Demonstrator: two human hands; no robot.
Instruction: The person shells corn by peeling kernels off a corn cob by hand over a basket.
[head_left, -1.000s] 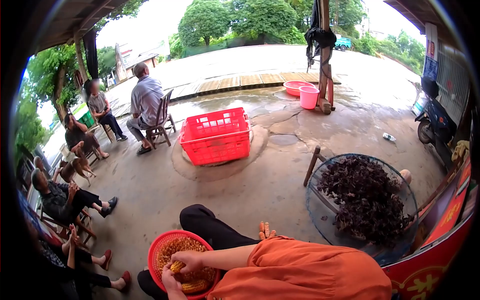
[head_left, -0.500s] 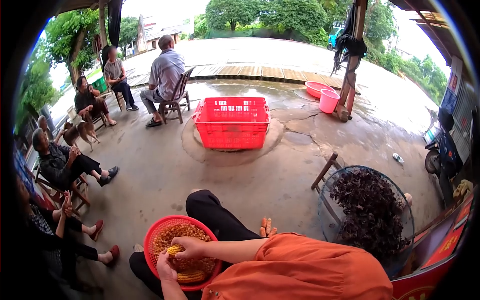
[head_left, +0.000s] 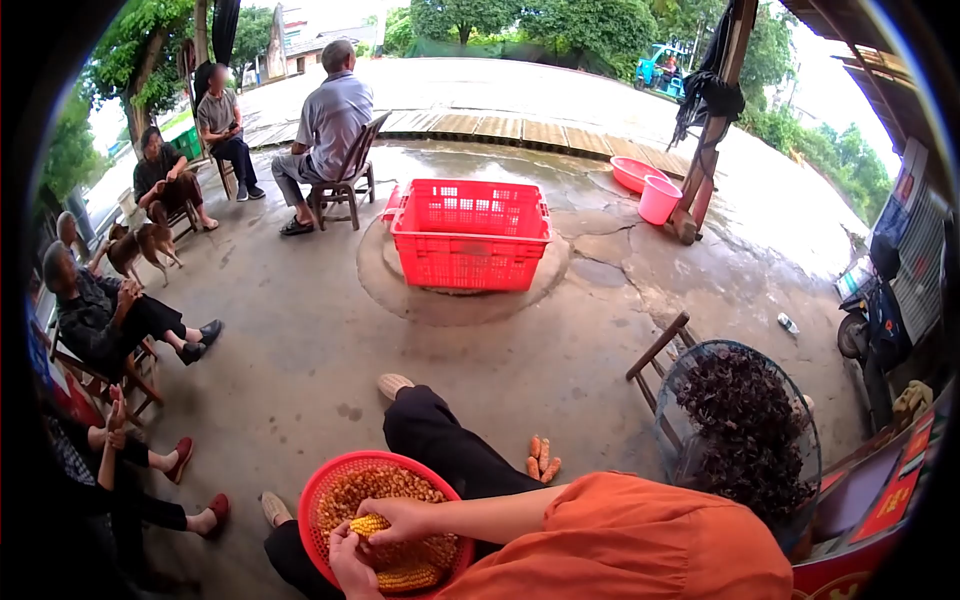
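A red plastic basket (head_left: 313,487) rests on my lap, holding loose yellow-orange corn kernels (head_left: 385,486). Over it, my left hand (head_left: 352,563) is closed around the lower end of a yellow corn cob (head_left: 369,524). My right hand (head_left: 402,521) is closed on the same cob from the other side, its fingers pressed on the kernels. More unshelled corn cobs (head_left: 408,577) lie in the basket just below my hands. Several stripped cobs (head_left: 543,459) are on the concrete floor beyond my right forearm.
A red crate (head_left: 470,262) stands ahead on the floor. On the right, a round mesh tray (head_left: 664,395) holds dark dried leaves (head_left: 745,425). Several people sit on chairs along the left, near a brown dog (head_left: 150,245). A pink bucket (head_left: 659,201) is beside a wooden post (head_left: 705,150).
The head view has shifted slightly, so the basket and hands appear farther right and lower. Both hands stay on the cob. A blue-green vehicle on the road shows more fully now.
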